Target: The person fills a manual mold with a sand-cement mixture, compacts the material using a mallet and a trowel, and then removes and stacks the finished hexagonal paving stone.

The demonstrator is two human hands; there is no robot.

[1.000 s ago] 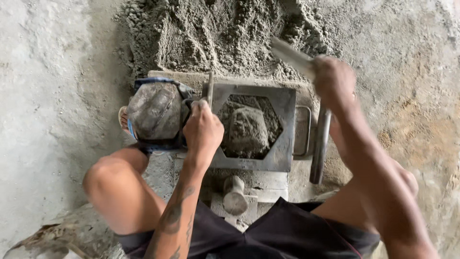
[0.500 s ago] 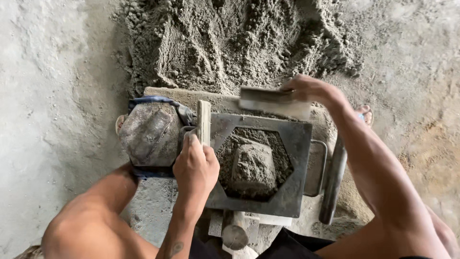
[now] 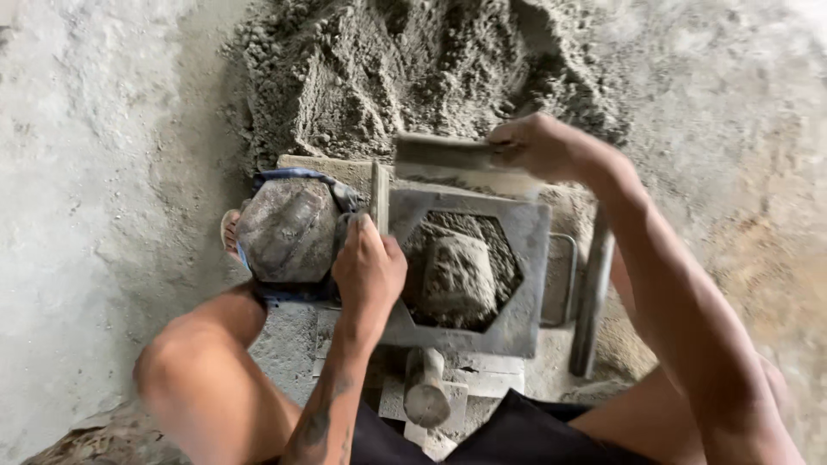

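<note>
Left hand (image 3: 369, 269) grips the left edge of the metal mould (image 3: 469, 271), fingers curled shut; a lump of mortar (image 3: 458, 277) sits loose in its six-sided opening. Beyond, right hand (image 3: 541, 146) holds a flat trowel (image 3: 448, 157) closed-fisted at the mould's far rim, before the mortar pile (image 3: 413, 69). Risk: an uneven scrape could leave voids or spill mix.

A rough grey concrete floor (image 3: 95, 172) carries everything, paler at the left and stained brownish at the right. A heap of damp grey mortar (image 3: 405, 73) lies on it at the top, and just below the heap a flat board (image 3: 314, 164) rests on the floor, bearing a square metal mould (image 3: 525, 258) with a six-sided opening. Right of the mould a grey bar (image 3: 592, 297) lies on the floor
</note>
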